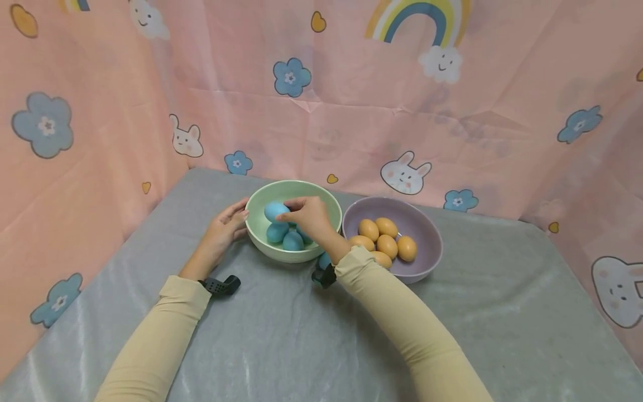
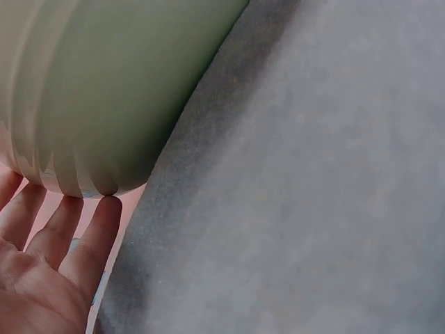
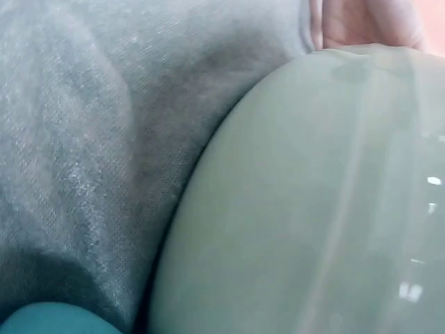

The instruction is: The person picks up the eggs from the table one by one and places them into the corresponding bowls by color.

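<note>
My right hand (image 1: 312, 219) pinches a light blue egg (image 1: 276, 211) between thumb and fingers, above the inside of a green bowl (image 1: 281, 254). Below it, several darker blue eggs (image 1: 293, 241) lie in that bowl, partly hidden by the hand. On the bowl's left side rests my left hand (image 1: 224, 230). In the left wrist view, the fingertips of the left hand (image 2: 49, 278) touch the wall of the green bowl (image 2: 97, 90), fingers extended. The right wrist view has the bowl's outer wall (image 3: 278, 202) in front and the left hand (image 3: 372, 21) beyond it.
A purple bowl (image 1: 427, 245) holding several brown eggs (image 1: 387, 247) stands right beside the green one. Another blue egg (image 1: 324, 261) lies on the grey cloth (image 1: 281, 324) between the bowls, half hidden by the right wrist. A pink printed curtain (image 1: 346, 100) hangs behind.
</note>
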`<move>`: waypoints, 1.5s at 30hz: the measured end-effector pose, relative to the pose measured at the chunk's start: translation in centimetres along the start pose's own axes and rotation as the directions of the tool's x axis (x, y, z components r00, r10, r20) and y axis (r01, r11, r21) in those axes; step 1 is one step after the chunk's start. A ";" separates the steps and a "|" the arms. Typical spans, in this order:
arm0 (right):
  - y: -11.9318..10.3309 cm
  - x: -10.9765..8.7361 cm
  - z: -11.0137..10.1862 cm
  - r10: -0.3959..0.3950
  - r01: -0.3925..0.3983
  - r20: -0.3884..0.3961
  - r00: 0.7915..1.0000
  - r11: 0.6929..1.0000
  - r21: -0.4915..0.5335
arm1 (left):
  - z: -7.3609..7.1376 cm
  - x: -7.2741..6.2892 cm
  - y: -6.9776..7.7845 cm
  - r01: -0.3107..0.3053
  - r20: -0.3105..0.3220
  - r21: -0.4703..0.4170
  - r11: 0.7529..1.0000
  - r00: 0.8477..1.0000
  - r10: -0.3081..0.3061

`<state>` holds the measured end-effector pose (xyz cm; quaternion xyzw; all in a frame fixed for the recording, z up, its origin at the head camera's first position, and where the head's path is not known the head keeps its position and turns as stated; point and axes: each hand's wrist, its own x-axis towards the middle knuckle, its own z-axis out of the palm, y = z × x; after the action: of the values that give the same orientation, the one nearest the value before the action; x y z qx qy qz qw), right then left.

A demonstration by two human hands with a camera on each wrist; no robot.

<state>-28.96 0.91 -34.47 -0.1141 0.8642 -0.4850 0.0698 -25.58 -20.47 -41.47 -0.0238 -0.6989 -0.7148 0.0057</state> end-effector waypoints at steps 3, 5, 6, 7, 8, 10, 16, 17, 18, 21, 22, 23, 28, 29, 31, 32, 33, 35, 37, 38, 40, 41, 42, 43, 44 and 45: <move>-0.1 0.1 0.3 -0.003 0.003 -0.005 1.000 0.999 -0.042 | 0.0 0.0 0.0 0.001 0.004 -0.001 1.000 1.000 -0.001; -0.2 0.1 0.5 -0.008 0.008 -0.002 1.000 0.998 -0.061 | 0.0 0.0 0.0 0.000 0.004 -0.004 1.000 1.000 0.000; -0.3 0.1 0.6 -0.012 0.012 0.000 1.000 0.998 -0.069 | 0.0 0.0 0.0 -0.001 0.002 -0.006 1.000 1.000 0.001; -0.3 0.1 0.8 -0.016 0.016 0.000 1.000 0.996 -0.082 | 0.0 0.0 0.0 -0.004 0.003 -0.007 1.000 1.000 0.004; -0.4 0.1 0.9 -0.019 0.019 0.000 1.000 0.996 -0.087 | 0.0 0.0 0.0 -0.006 0.002 -0.009 1.000 1.000 0.006; -0.5 0.2 1.1 -0.023 0.022 0.001 1.000 0.995 -0.095 | 0.0 0.0 0.0 -0.006 -0.001 -0.010 1.000 1.000 0.006; -0.5 0.5 1.5 -0.016 0.016 -0.003 1.000 0.995 -0.095 | 0.1 -0.1 0.0 0.001 0.004 0.005 1.000 1.000 -0.001; -0.4 0.6 1.4 -0.017 0.016 -0.006 1.000 0.995 -0.095 | 0.1 -0.1 0.0 0.002 0.006 0.008 1.000 1.000 -0.002; -0.4 0.7 1.4 -0.017 0.016 -0.012 1.000 0.995 -0.095 | 0.1 -0.1 0.0 0.002 0.006 0.008 1.000 1.000 -0.002; -0.1 0.7 1.4 -0.019 0.016 -0.022 1.000 0.994 -0.107 | 0.1 0.0 0.0 0.002 0.004 0.010 1.000 1.000 -0.002; 0.0 0.7 1.4 -0.017 0.015 -0.021 1.000 0.993 -0.118 | 0.1 -0.1 0.0 0.004 0.002 0.010 1.000 1.000 -0.004; 0.1 0.7 1.4 -0.014 0.012 -0.017 1.000 0.992 -0.128 | 0.1 -0.1 0.0 0.004 0.001 0.011 1.000 1.000 -0.004; 0.8 0.8 1.7 -0.006 0.004 -0.012 1.000 0.985 -0.171 | 0.2 -0.2 0.1 0.008 -0.004 0.008 1.000 1.000 -0.008; 0.8 0.8 1.7 -0.006 0.003 -0.013 1.000 0.984 -0.176 | 0.2 -0.2 0.1 0.007 -0.003 0.010 1.000 1.000 -0.007; 0.8 0.9 1.8 -0.008 0.006 -0.010 1.000 0.982 -0.189 | 0.2 -0.2 0.2 0.006 -0.005 0.010 1.000 1.000 -0.006; 0.8 0.9 1.8 -0.005 0.003 -0.006 1.000 0.981 -0.193 | 0.2 -0.1 0.3 0.006 -0.007 0.012 1.000 1.000 -0.006; 0.8 1.0 1.8 -0.001 0.001 0.001 1.000 0.980 -0.199 | 0.2 -0.1 0.3 0.006 -0.007 0.012 1.000 1.000 -0.006; 0.9 1.0 1.8 0.007 -0.004 0.012 1.000 0.978 -0.209 | 0.1 0.0 0.3 0.007 -0.009 0.020 1.000 1.000 -0.006; 0.9 1.1 1.8 0.019 -0.016 0.013 1.000 0.979 -0.201 | 0.1 0.0 0.2 0.007 -0.010 0.021 1.000 1.000 -0.007; 0.8 1.1 1.8 0.025 -0.022 0.010 1.000 0.981 -0.195 | 0.1 0.1 0.2 0.008 -0.010 0.023 1.000 1.000 -0.007; 0.7 0.9 1.7 0.029 -0.029 0.000 1.000 0.985 -0.171 | 0.1 0.1 0.2 0.008 -0.009 0.028 1.000 1.000 -0.008; 0.6 0.7 1.6 0.032 -0.032 -0.003 0.999 0.988 -0.150 | 0.1 0.1 0.2 0.009 -0.010 0.030 1.000 1.000 -0.009; 0.5 0.5 1.5 0.031 -0.031 -0.002 1.000 0.992 -0.126 | 0.1 0.1 0.2 0.009 -0.009 0.033 0.999 1.000 -0.009; 0.3 0.2 1.3 0.027 -0.027 0.000 1.000 0.995 -0.096 | 0.0 0.0 0.2 0.008 -0.009 0.038 0.999 1.000 -0.007; 0.2 -0.2 1.1 0.018 -0.018 0.005 1.000 0.998 -0.063 | 0.0 0.0 0.2 0.006 -0.008 0.041 0.999 1.000 -0.006; 0.0 -0.6 0.9 0.011 -0.011 0.011 1.000 1.000 -0.025 | 0.0 0.0 0.2 0.004 -0.008 0.041 0.999 1.000 -0.004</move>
<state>-28.21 0.33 -34.95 -0.1129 0.8703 -0.4733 0.0758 -25.57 -20.48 -41.31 -0.0194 -0.7134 -0.7005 0.0076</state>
